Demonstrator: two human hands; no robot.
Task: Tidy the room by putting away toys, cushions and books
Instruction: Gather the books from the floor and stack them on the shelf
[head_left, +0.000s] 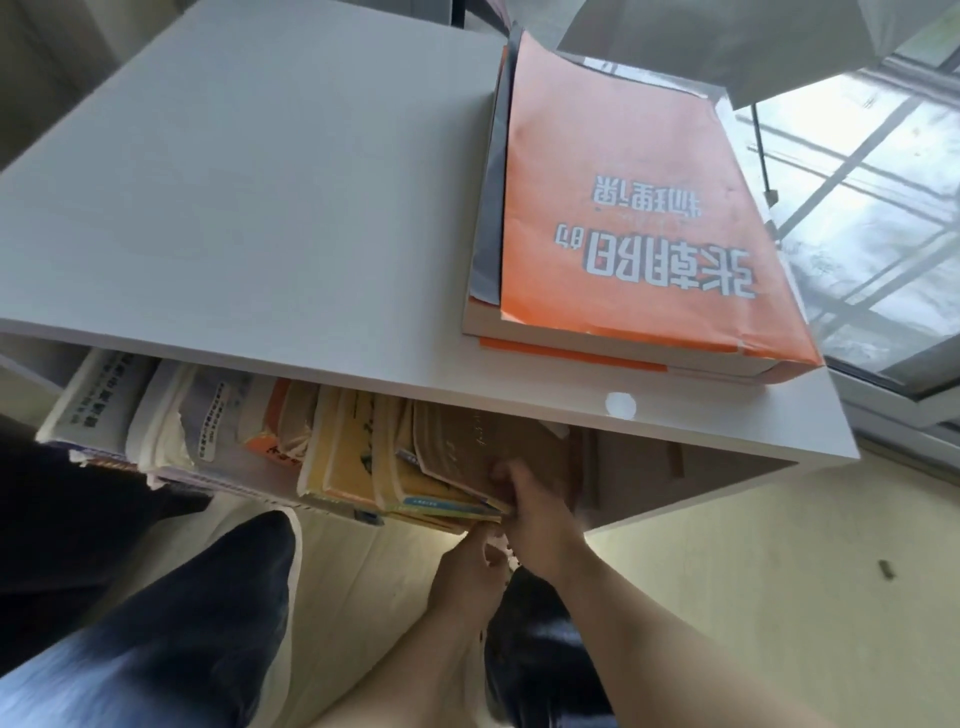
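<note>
The right hand's (540, 506) fingers (506, 475) curl over the near edge of a brown book (493, 447), thumb on its cover, apparently gripping it to slide it into the gap at the right end of the row. Just below, the left hand (467, 566) is bunched against the lower edges of the yellow books (353, 467). It looks set to steady them so the row does not slump while the brown book goes in, but whether it pinches them or only props them I cannot tell.

These books lean rightward in the open compartment under the top of a white shelf (260, 208), with paler books (98, 405) at the left end. Their printing is too blurred to read.

On the shelf's top, near the right edge, lies an orange book (634, 218) flat on others, not yet shelved. Its big white title, upside down from here, reads 张朝阳的物理课. A round white dot (621, 404) sits on the shelf's front edge.
</note>
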